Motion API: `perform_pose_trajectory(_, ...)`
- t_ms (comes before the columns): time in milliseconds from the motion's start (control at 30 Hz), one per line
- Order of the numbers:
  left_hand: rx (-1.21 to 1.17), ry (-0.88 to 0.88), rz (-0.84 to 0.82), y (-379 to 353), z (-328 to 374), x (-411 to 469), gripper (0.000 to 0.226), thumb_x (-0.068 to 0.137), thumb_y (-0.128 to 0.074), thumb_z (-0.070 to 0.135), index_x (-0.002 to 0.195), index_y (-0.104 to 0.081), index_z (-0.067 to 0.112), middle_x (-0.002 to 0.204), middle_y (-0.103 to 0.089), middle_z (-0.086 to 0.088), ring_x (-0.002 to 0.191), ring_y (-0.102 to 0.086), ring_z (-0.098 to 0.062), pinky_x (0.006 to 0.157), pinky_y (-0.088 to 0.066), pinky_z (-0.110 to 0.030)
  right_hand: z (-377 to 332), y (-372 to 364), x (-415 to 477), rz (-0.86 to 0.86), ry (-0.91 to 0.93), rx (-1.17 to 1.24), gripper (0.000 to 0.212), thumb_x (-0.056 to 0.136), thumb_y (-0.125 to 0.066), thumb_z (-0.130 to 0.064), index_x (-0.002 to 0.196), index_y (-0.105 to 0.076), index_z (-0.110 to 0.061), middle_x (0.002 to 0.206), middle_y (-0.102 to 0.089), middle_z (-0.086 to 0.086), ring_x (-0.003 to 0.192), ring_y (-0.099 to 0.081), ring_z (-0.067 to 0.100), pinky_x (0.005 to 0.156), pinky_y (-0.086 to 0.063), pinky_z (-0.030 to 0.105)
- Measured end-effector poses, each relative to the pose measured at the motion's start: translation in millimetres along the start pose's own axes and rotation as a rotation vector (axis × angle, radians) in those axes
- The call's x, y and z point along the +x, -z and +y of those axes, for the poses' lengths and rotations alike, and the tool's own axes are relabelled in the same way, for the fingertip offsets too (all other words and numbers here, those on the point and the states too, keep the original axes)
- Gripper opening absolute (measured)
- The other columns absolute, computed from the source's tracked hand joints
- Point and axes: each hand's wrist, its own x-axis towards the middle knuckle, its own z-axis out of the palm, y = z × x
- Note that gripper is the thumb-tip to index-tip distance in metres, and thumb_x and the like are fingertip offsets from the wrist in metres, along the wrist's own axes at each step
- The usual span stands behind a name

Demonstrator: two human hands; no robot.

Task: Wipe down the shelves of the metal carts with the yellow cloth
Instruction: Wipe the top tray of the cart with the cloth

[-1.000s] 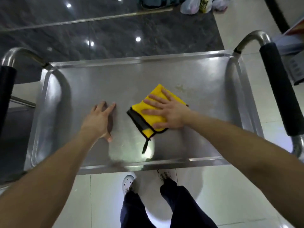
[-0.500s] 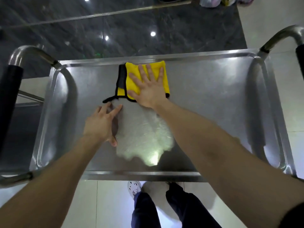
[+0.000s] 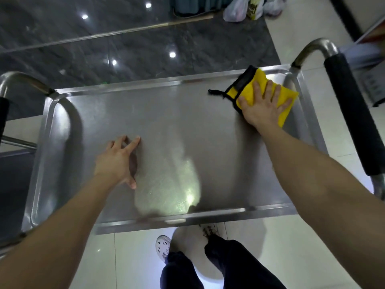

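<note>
View from head height, straight down onto the top shelf (image 3: 187,122) of a metal cart: a shallow steel tray with a raised rim. Yellow cloth (image 3: 261,78), folded and edged in black, lying in the far right corner of the shelf against the rim, a short black loop trailing toward the middle. Pressed flat on top of it, the right hand (image 3: 262,110), fingers (image 3: 269,89) straight and spread apart, pinning the cloth by palm pressure, not by a pinch. Resting on bare steel left of centre, the left hand (image 3: 116,161), fingers (image 3: 133,144) straight and loosely parted, clamped on nothing, apparently steadying the cart. Black-padded right handle (image 3: 350,113) arching over the right end; left handle (image 3: 3,113) mostly cut off at the frame edge. Below the near rim, pale floor tiles (image 3: 135,257) and a pair of shoes (image 3: 163,245) (the person's own, by the look of it).

Step in hand, judging by the pose: wiping the top shelf, with the stroke at its far right corner. Next move likely calling for steady downward pressure while drawing the cloth along the right rim or back across the near half, keeping the fold from bunching under the palm. No lower shelf plainly in view, so no telling how much of the cart is left to do.
</note>
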Motion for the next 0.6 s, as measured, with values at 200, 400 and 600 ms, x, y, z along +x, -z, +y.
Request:
perform_pose_trajectory(200,0.016,-0.009,0.005,6,2,-3,0.168,0.028,-0.106,0.059,0.171,-0.02,0.041,0.169,-0.026,-0.004,0.148,-0.036,-0.036,0.11,-0.052,-0.054,-133,-61,-106,0.003,0.447,-0.109,0.081,0.1,-0.021,-0.077,0.171,-0.011,-0.04,0.18,0.001,0.009,0.165,0.008,0.039,0.119,0.007,0.08)
perform_pose_trajectory(400,0.006,-0.009,-0.005,6,0,-10,0.162,0.029,-0.105,0.058,0.169,-0.026,0.038,0.17,-0.027,-0.004,0.146,-0.037,-0.036,0.108,-0.052,-0.051,-138,-79,-143,-0.004,1.006,-0.177,0.077,0.099,-0.033,-0.079,0.167,-0.029,-0.045,0.179,-0.016,-0.002,0.166,-0.006,0.03,0.125,0.001,0.072)
perform_pose_trajectory(600,0.006,-0.013,-0.011,11,4,-6,0.168,0.032,-0.107,0.058,0.172,-0.014,0.042,0.17,-0.026,-0.005,0.15,-0.034,-0.036,0.113,-0.05,-0.052,-49,-20,-24,-0.035,0.54,-0.125,0.082,0.095,-0.023,-0.086,0.168,-0.01,-0.051,0.18,-0.001,-0.009,0.167,0.004,0.021,0.128,0.009,0.067)
